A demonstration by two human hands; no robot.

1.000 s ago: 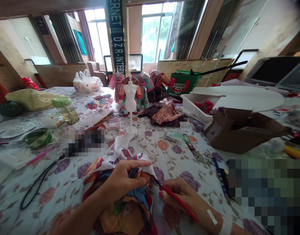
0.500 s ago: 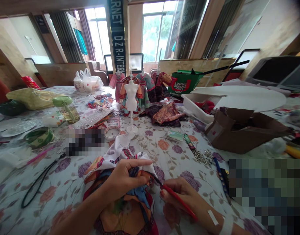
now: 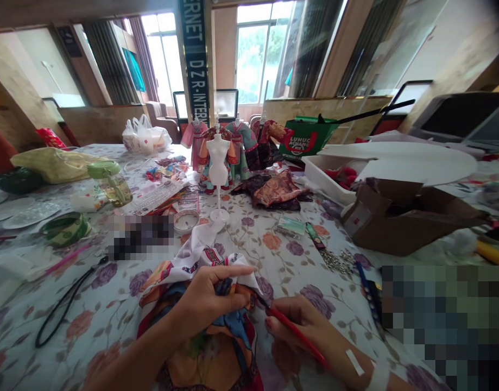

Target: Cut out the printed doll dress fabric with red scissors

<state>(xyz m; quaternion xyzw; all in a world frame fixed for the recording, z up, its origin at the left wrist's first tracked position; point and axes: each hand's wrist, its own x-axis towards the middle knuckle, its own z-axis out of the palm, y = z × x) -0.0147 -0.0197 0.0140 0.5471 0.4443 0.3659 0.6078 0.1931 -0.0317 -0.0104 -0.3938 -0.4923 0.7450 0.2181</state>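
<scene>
Barely moved, still clamping red tool (image 3: pixel 299 335) in right hand (image 3: pixel 308 315), with left hand (image 3: pixel 210 296) spread on patterned cloth (image 3: pixel 227 328) beside grip.

Doll garment (image 3: pixel 216 361) in orange and blue, edged red, its white part crossed by a red-and-dark patterned trim; slim tool (image 3: pixel 297 335) with red handle, dark tip; white tablecloth (image 3: pixel 237 236) printed with purple and orange roses, muted green leaves; plain white dress form (image 3: pixel 219 155); green shopping bag (image 3: pixel 320 133), red logo, white lettering; brown cardboard box (image 3: pixel 383 232).
</scene>
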